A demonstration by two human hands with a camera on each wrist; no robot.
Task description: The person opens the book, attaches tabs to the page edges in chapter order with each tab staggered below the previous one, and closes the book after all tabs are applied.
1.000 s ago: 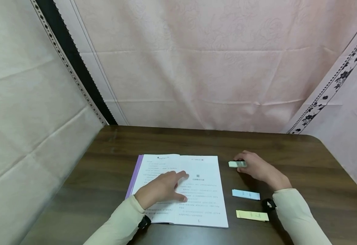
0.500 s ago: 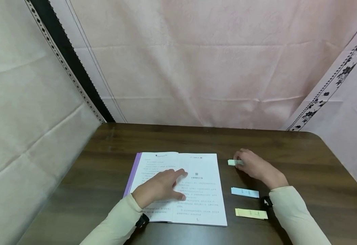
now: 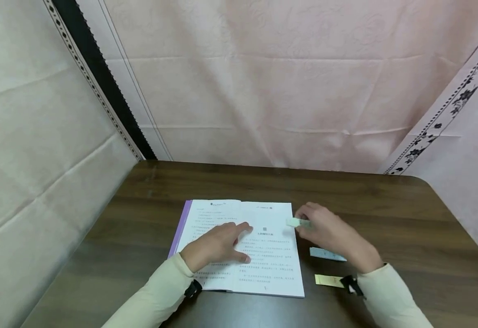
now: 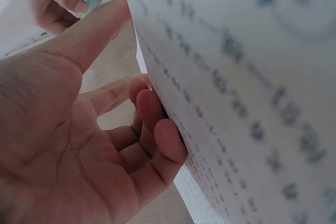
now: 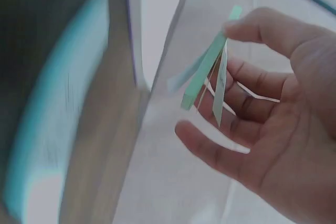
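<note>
An open book (image 3: pixel 269 269) with printed pages and a purple edge lies on the table. My left hand (image 3: pixel 216 246) rests on it, thumb and index finger spread; in the left wrist view the fingertips (image 4: pixel 170 137) touch the page. A pad of light green sticky notes (image 5: pixel 207 66) is pinched between thumb and fingers of my right hand (image 3: pixel 333 234). That pad is at the book's right edge in the head view, and a few of its slips fan apart in the right wrist view.
Right of the book lie a blue sticky-note pad (image 3: pixel 325 253) and, nearer to me, a yellow one (image 3: pixel 328 280), partly hidden by the right wrist strap. Patterned cloth (image 3: pixel 263 100) hangs behind the wooden table (image 3: pixel 239 175).
My right hand has lifted the green sticky-note pad from the table and carried it left to the book's right edge. The left hand stays on the book.
</note>
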